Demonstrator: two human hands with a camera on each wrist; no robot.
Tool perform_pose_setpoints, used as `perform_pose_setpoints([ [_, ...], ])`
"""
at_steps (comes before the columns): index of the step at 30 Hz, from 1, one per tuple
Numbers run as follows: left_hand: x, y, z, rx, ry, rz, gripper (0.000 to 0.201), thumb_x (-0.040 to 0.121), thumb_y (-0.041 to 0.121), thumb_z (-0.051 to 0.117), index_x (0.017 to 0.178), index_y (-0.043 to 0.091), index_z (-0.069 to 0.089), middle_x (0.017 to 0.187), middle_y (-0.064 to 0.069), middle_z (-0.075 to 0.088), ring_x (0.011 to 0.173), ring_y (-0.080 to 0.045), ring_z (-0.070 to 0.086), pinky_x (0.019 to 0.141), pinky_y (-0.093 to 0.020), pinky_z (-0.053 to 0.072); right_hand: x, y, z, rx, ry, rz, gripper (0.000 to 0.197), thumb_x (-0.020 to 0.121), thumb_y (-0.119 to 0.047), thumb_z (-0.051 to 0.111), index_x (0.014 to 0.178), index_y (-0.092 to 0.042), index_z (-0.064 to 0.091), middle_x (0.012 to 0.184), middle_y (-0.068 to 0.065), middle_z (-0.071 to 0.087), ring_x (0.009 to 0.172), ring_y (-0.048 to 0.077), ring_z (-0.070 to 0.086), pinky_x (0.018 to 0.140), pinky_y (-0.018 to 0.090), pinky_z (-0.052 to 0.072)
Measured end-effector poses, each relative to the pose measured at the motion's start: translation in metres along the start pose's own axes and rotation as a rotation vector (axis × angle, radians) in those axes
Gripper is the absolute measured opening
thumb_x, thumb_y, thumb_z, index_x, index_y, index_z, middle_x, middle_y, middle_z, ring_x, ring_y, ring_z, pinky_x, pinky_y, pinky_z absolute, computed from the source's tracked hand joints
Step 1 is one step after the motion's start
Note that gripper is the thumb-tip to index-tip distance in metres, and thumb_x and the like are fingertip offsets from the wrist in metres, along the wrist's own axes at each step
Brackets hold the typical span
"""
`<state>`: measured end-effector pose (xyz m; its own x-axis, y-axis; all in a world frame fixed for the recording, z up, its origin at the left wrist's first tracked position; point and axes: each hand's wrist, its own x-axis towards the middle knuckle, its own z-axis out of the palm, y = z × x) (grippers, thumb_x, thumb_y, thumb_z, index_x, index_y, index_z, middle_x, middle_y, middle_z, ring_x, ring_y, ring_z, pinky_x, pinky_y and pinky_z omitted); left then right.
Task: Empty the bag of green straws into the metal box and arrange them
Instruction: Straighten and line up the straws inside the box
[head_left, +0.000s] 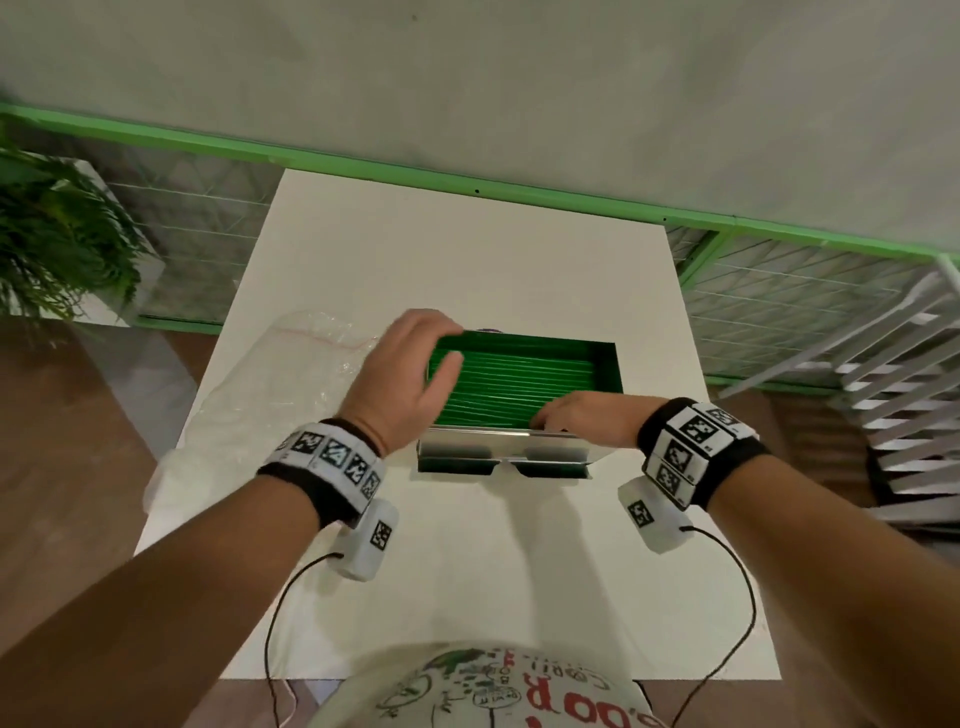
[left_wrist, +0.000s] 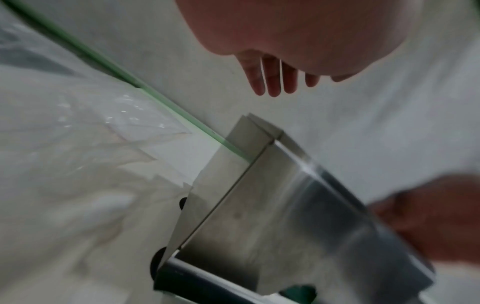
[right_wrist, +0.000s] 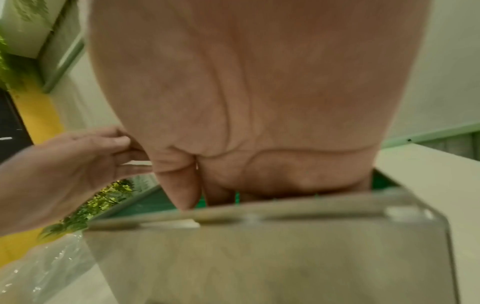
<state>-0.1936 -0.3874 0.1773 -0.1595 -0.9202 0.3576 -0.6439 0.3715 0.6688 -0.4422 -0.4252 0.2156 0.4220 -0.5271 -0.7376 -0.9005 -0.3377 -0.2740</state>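
The metal box (head_left: 498, 442) stands mid-table, filled with green straws (head_left: 524, 371) lying side by side along its length. My left hand (head_left: 415, 358) hovers over the box's left end, fingers relaxed and spread, thumb resting on the straws. In the left wrist view its fingers (left_wrist: 272, 82) hang straight above the box (left_wrist: 259, 205). My right hand (head_left: 571, 415) reaches over the near rim, its fingers lying on the straws. The right wrist view shows those fingers (right_wrist: 182, 191) dipping behind the box wall (right_wrist: 259, 257). The empty clear plastic bag (head_left: 291, 374) lies left of the box.
The white table (head_left: 467, 249) has bare surface behind and in front of the box. A potted plant (head_left: 57, 234) stands off the table's left side. A white slatted rack (head_left: 909, 395) leans at the right, and a green-framed mesh fence (head_left: 779, 291) runs behind.
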Motion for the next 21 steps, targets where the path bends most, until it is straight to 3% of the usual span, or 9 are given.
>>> perform_pose_setpoints([
  [3, -0.015, -0.006, -0.008, -0.12, 0.175, -0.182, 0.025, 0.102, 0.011, 0.048, 0.121, 0.007, 0.065, 0.119, -0.004, 0.062, 0.107, -0.012, 0.06, 0.096, -0.022, 0.051, 0.007, 0.005, 0.006, -0.043, -0.009, 0.033, 0.036, 0.106, -0.011, 0.034, 0.138, -0.005, 0.05, 0.141, 0.019, 0.053, 0.126, 0.036, 0.051, 0.106, 0.039, 0.038],
  [6, -0.031, 0.0, -0.005, -0.172, 0.129, -0.381, 0.025, 0.105, 0.008, 0.049, 0.126, 0.009, 0.063, 0.127, -0.004, 0.062, 0.105, -0.01, 0.06, 0.091, -0.015, 0.05, 0.003, 0.011, 0.001, 0.184, 0.136, 0.004, 0.04, 0.105, -0.023, 0.039, 0.142, -0.015, 0.052, 0.148, 0.005, 0.05, 0.136, 0.024, 0.045, 0.109, 0.028, 0.031],
  [8, -0.037, 0.011, 0.0, -0.202, 0.039, -0.516, 0.031, 0.106, 0.014, 0.05, 0.136, 0.01, 0.056, 0.136, 0.0, 0.056, 0.108, -0.008, 0.057, 0.086, -0.007, 0.044, -0.007, 0.021, -0.002, 0.446, 0.402, -0.005, 0.033, 0.097, -0.022, 0.052, 0.128, -0.023, 0.063, 0.132, -0.001, 0.063, 0.122, 0.018, 0.057, 0.104, 0.028, 0.041],
  [11, -0.036, 0.023, 0.008, -0.259, -0.078, -0.712, 0.041, 0.108, 0.029, 0.048, 0.147, 0.016, 0.046, 0.14, 0.007, 0.051, 0.12, -0.011, 0.055, 0.097, -0.021, 0.04, -0.029, 0.046, 0.01, 0.703, 0.887, 0.124, 0.024, 0.089, -0.019, 0.061, 0.113, -0.023, 0.066, 0.101, -0.003, 0.069, 0.089, 0.014, 0.063, 0.076, 0.024, 0.048],
  [12, -0.033, 0.028, 0.01, -0.285, -0.109, -0.774, 0.039, 0.109, 0.033, 0.046, 0.144, 0.018, 0.049, 0.138, 0.006, 0.053, 0.122, -0.013, 0.055, 0.101, -0.026, 0.039, -0.032, 0.054, 0.017, 0.761, 0.918, 0.227, 0.031, 0.088, -0.024, 0.063, 0.119, -0.022, 0.062, 0.103, -0.002, 0.067, 0.09, 0.015, 0.063, 0.077, 0.025, 0.049],
  [14, -0.024, 0.029, 0.011, -0.449, -0.132, -0.946, 0.031, 0.109, 0.039, 0.043, 0.123, 0.018, 0.062, 0.129, 0.0, 0.065, 0.12, -0.022, 0.061, 0.1, -0.034, 0.045, -0.027, 0.061, 0.035, 0.946, 0.708, 0.343, 0.049, 0.084, -0.033, 0.065, 0.13, -0.018, 0.054, 0.116, 0.008, 0.065, 0.099, 0.023, 0.062, 0.088, 0.038, 0.052],
  [17, -0.011, 0.029, 0.006, -0.758, -0.049, -1.174, 0.044, 0.105, 0.05, 0.046, 0.121, 0.015, 0.067, 0.111, -0.003, 0.074, 0.101, -0.02, 0.068, 0.089, -0.036, 0.052, -0.012, 0.048, 0.053, 0.984, 0.514, 0.286, 0.027, 0.075, -0.013, 0.055, 0.101, -0.009, 0.063, 0.101, 0.019, 0.069, 0.086, 0.03, 0.064, 0.074, 0.043, 0.056],
  [19, -0.008, 0.034, 0.0, -0.577, -0.036, -1.12, 0.051, 0.094, 0.051, 0.061, 0.13, 0.016, 0.066, 0.123, 0.002, 0.069, 0.109, -0.018, 0.065, 0.098, -0.04, 0.052, -0.026, 0.04, 0.054, 0.898, 0.621, 0.247, 0.02, 0.073, -0.007, 0.051, 0.088, -0.003, 0.064, 0.081, 0.014, 0.067, 0.071, 0.031, 0.062, 0.059, 0.034, 0.051],
  [21, -0.009, 0.044, -0.002, -0.466, 0.016, -0.935, 0.03, 0.09, 0.023, 0.07, 0.118, 0.016, 0.072, 0.115, 0.001, 0.075, 0.103, -0.011, 0.071, 0.09, -0.028, 0.056, -0.043, 0.056, 0.053, 0.937, 0.737, 0.221, 0.023, 0.069, -0.006, 0.051, 0.085, -0.006, 0.068, 0.078, 0.018, 0.07, 0.071, 0.036, 0.064, 0.062, 0.035, 0.05],
])
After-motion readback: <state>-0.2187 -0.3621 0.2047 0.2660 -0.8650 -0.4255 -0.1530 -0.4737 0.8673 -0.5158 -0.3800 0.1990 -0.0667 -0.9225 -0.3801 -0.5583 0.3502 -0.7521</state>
